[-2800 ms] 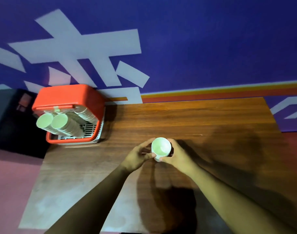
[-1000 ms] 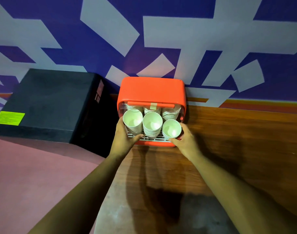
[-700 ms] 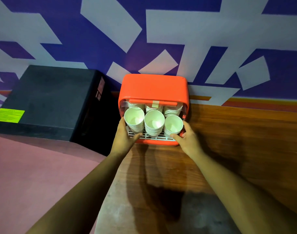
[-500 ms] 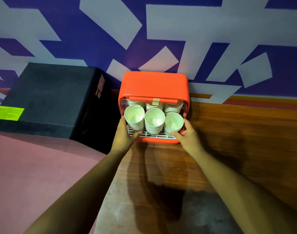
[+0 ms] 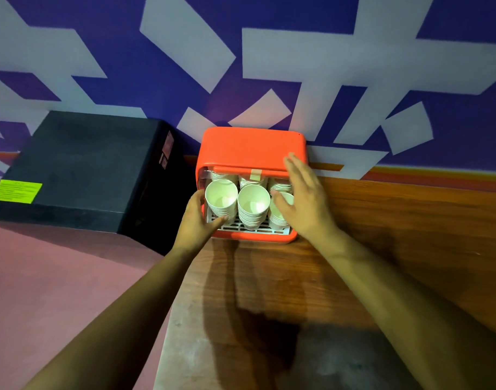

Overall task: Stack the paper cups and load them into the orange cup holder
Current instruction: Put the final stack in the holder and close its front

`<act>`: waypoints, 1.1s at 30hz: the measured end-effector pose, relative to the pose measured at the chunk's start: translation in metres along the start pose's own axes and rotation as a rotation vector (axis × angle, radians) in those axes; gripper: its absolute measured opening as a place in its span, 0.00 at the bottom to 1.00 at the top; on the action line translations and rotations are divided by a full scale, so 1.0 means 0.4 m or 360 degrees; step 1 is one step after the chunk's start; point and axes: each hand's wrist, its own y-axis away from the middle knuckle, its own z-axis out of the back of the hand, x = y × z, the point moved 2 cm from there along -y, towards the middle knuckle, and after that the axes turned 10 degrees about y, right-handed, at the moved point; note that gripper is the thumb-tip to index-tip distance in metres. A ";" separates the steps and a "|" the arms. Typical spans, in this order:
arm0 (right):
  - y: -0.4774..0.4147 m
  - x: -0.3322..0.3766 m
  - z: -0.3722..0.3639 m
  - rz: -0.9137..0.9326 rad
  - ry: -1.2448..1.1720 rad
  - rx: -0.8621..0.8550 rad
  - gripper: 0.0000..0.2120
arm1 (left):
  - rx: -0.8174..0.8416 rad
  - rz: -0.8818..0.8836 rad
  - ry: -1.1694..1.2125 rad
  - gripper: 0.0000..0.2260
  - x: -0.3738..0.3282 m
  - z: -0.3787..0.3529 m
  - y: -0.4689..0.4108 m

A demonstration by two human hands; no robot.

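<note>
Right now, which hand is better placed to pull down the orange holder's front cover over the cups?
Probably the right hand: it is open, its fingertips already up at the cover's edge on the orange cup holder. The left hand sits low, against the left cup stack.

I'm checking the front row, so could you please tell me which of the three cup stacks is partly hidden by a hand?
The rightmost stack: the open right hand covers part of its mouth. The left and middle stacks show full rims.
</note>
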 end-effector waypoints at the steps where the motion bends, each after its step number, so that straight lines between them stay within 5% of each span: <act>1: -0.009 0.012 -0.016 0.0068 0.0074 0.0149 0.33 | 0.0011 0.0013 0.0034 0.34 -0.004 -0.005 -0.001; 4: -0.001 0.033 -0.055 0.0105 0.0165 0.0340 0.33 | 0.0067 0.0031 0.0113 0.34 -0.008 -0.021 -0.001; 15: 0.089 0.040 -0.065 0.0115 -0.0020 0.0147 0.32 | -0.0053 0.0013 0.0149 0.47 0.027 -0.073 -0.002; 26: 0.114 0.046 -0.074 0.0149 -0.0006 0.0019 0.27 | -0.0149 0.0054 0.0203 0.41 0.040 -0.093 0.015; 33: 0.052 0.039 -0.093 0.0087 0.0420 0.0039 0.26 | -0.0134 0.0068 0.0228 0.31 0.025 -0.063 0.016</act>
